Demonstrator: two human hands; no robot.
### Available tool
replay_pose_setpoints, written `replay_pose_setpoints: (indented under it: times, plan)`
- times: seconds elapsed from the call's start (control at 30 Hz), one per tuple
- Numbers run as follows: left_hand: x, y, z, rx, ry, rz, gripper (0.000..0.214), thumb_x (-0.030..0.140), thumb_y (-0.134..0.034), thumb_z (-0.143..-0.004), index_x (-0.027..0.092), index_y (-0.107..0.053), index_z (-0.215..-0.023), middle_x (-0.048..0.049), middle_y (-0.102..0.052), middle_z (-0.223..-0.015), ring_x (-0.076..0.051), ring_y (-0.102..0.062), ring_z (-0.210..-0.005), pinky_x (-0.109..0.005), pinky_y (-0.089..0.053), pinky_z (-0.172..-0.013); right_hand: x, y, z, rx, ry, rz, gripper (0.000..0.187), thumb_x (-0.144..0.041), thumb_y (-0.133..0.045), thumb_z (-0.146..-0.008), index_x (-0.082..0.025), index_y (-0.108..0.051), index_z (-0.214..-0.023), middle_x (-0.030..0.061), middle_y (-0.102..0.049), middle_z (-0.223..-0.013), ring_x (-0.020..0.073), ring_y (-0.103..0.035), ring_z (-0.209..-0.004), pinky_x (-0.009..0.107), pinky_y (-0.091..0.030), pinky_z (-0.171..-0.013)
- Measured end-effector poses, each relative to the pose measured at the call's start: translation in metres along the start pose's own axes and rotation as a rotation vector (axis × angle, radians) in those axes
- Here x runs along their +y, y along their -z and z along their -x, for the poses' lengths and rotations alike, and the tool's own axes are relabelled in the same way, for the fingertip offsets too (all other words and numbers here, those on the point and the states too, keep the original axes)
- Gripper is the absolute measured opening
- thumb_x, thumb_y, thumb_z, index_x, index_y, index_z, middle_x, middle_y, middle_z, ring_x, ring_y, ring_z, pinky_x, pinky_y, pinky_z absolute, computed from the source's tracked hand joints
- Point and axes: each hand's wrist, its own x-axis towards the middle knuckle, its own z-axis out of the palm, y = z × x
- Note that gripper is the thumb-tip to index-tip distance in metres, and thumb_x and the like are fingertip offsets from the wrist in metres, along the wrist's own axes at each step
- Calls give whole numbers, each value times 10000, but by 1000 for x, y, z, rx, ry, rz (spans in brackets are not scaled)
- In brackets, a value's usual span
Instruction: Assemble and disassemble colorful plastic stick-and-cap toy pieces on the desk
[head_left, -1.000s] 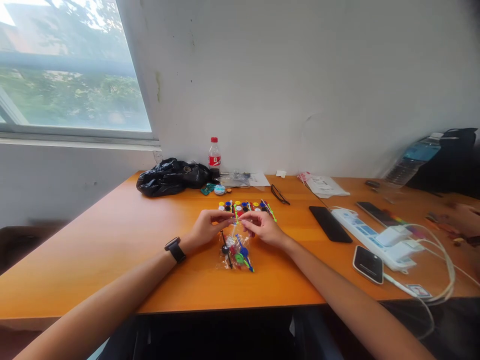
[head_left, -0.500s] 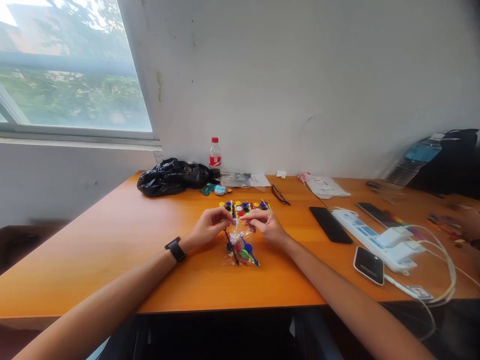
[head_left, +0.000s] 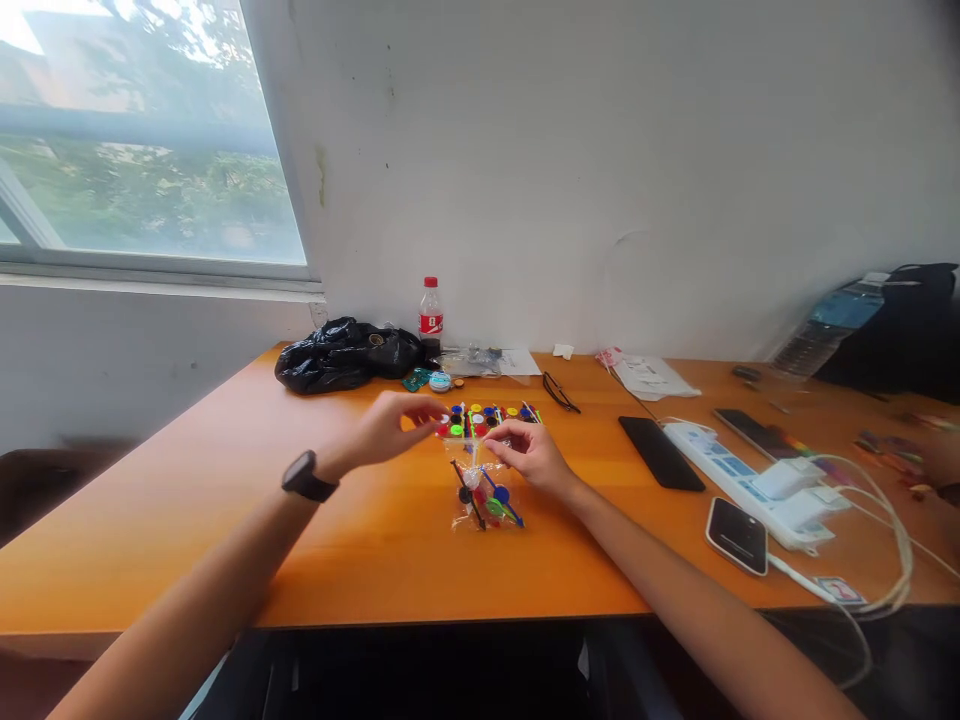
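Observation:
A clear plastic bag (head_left: 487, 515) hangs or lies in front of me, with black, blue, green and red plastic pieces showing through it. My right hand (head_left: 531, 455) pinches the bag's top edge at its right corner. To the left, my left hand (head_left: 394, 430) is off the bag, its thumb and fingers apart and nothing between them. Just beyond both hands lie rows of colourful round plastic pieces with thin sticks (head_left: 491, 415), partly hidden by the fingers.
At the back stand a black plastic bag (head_left: 345, 355) and a cola bottle (head_left: 430, 315), with glasses (head_left: 560, 392) nearby. On the right lie a black phone (head_left: 660, 453), a white power strip (head_left: 739, 480) with cables, and a charging device (head_left: 737, 537). Another person's hand (head_left: 941, 450) shows at the right edge.
My left hand has let go of the bag's top edge and moved left, its fingers spreading. My right hand keeps its pinch, almost in the same place.

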Motion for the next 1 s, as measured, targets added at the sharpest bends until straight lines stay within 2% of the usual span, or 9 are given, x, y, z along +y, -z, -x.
replay_pose_setpoints:
  times: [0.07, 0.17, 0.23, 0.3, 0.4, 0.63, 0.83, 1.0]
  plan:
    - [-15, 40, 0, 12, 83, -134, 308, 468, -724, -901, 199, -805, -1028, -58, -790, -934, -164, -682, -777, -252, -534, -696, 3, -1, 0, 4, -6, 5, 238, -407, -759, -874, -174, -792, -913, 48, -734, -857, 146, -574, -669, 284, -443, -620]
    - [-52, 89, 11, -25, 345, -245, 410, 583, -790, -790, 198, -810, -929, -40, -737, -782, -168, -612, -679, -243, -447, -566, 6, -2, -1, -2, -3, 17, 227, -389, -742, -877, -176, -800, -931, 57, -748, -879, 154, -587, -674, 290, -452, -623]
    - [-78, 108, 24, -80, 512, -250, 454, 632, -817, -718, 195, -815, -839, -48, -714, -732, -186, -607, -682, -247, -415, -555, 7, -3, -1, -18, -1, 35, 222, -380, -731, -882, -177, -803, -933, 58, -749, -872, 156, -587, -668, 293, -450, -619]
    - [-97, 117, 37, -174, 586, -192, 437, 616, -841, -676, 213, -832, -845, -59, -752, -805, -212, -644, -765, -251, -441, -619, 7, -3, -1, -33, 3, 55, 219, -376, -722, -889, -178, -805, -934, 61, -752, -878, 161, -595, -679, 295, -453, -624]
    - [-105, 120, 48, -222, 606, -123, 410, 588, -860, -634, 237, -841, -845, -59, -771, -866, -240, -663, -840, -260, -460, -677, 6, -2, 0, -45, 13, 80, 215, -372, -714, -895, -181, -806, -930, 66, -758, -894, 172, -611, -708, 299, -460, -639]
    - [-90, 112, 42, -322, 645, -88, 412, 559, -895, -591, 214, -755, -768, -35, -739, -853, -203, -614, -792, -254, -427, -675, 9, -2, 0, -64, 37, 140, 199, -353, -694, -908, -188, -804, -930, 64, -759, -881, 188, -629, -748, 307, -475, -677]
    - [-115, 102, 41, -375, 585, -132, 550, 579, -922, -540, 209, -552, -710, 10, -605, -744, -159, -507, -677, -252, -360, -617, 12, -3, 1, -88, 63, 184, 190, -340, -681, -925, -191, -800, -936, 57, -746, -877, 176, -608, -733, 298, -460, -663]
    - [-131, 99, 42, -378, 537, -261, 584, 600, -926, -486, 220, -591, -777, -24, -649, -923, -184, -545, -748, -264, -397, -642, 14, -2, 2, -108, 76, 203, 166, -307, -673, -934, -197, -798, -944, 55, -752, -904, 175, -623, -753, 294, -469, -680]
